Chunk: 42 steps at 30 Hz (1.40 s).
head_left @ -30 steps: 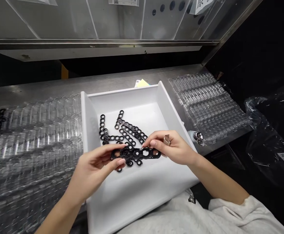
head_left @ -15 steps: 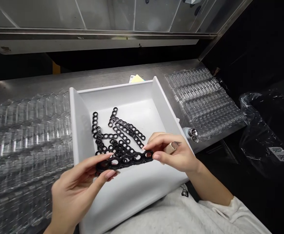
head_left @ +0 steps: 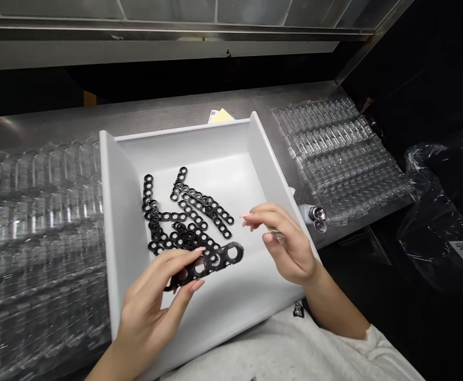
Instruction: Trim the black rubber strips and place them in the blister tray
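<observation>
Pinched between the thumb and fingers of my left hand [head_left: 155, 296] is a black strip of joined rings [head_left: 219, 260], its right end sticking out freely. My right hand [head_left: 289, 241] hovers just to the right of the strip, apart from it, with thumb and fingers spread and nothing between them. Below both hands, a pale grey tray [head_left: 233, 312] holds several more black ring strips [head_left: 205, 203], some crossing or piled on one another. My left fingers cover the near end of the held strip.
Clear ribbed plastic trays lie left [head_left: 36, 227] and right [head_left: 338, 151] of the grey tray on a metal bench [head_left: 147, 111]. A small metal-topped magnifier-like object [head_left: 317, 218] stands at the right, yellow paper [head_left: 222, 116] behind. Clear plastic film [head_left: 425, 153] hangs far right.
My right hand has let go of the strip's right end and drawn slightly right, fingers opening. My left hand still holds the strip and has moved right, tilting it upward.
</observation>
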### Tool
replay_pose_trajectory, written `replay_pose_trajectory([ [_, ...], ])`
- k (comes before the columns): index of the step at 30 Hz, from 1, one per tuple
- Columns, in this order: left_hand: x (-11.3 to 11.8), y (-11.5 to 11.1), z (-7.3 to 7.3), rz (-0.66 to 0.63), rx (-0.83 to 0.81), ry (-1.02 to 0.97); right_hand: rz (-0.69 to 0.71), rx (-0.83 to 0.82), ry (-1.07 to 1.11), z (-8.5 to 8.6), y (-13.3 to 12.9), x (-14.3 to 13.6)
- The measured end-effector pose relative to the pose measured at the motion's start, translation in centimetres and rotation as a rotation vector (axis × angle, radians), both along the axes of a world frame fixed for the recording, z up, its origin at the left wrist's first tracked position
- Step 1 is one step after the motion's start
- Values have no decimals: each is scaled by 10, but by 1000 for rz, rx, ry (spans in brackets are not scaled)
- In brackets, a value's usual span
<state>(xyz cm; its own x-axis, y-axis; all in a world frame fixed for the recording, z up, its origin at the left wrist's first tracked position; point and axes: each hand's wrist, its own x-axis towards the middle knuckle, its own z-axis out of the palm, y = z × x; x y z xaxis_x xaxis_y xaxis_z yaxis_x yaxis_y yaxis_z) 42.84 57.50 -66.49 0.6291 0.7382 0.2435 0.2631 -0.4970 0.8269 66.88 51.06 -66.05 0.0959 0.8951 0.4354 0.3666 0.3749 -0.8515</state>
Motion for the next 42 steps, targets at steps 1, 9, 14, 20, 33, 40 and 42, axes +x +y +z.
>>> replay_pose_trajectory([
  [1, 1, -1, -4, 5, 13, -26, 6, -10, 17, -4, -1, 0],
  [9, 3, 5, -16, -16, 5, -142, 211, -78, 91, -19, 1, -5],
  [14, 7, 10, -19, -37, -7, -155, 209, -39, 82, -24, 6, -8],
  [20, 6, 16, -22, -77, 17, -187, 225, -5, 78, -30, 11, -9],
  [33, 1, 15, -24, -58, -40, -167, 235, 9, 67, -32, 15, -11],
  [40, 3, 15, -26, -76, -40, -193, 216, 0, 53, -33, 15, -11],
  [42, 3, 14, -26, -77, -46, -188, 208, 4, 56, -33, 15, -11],
])
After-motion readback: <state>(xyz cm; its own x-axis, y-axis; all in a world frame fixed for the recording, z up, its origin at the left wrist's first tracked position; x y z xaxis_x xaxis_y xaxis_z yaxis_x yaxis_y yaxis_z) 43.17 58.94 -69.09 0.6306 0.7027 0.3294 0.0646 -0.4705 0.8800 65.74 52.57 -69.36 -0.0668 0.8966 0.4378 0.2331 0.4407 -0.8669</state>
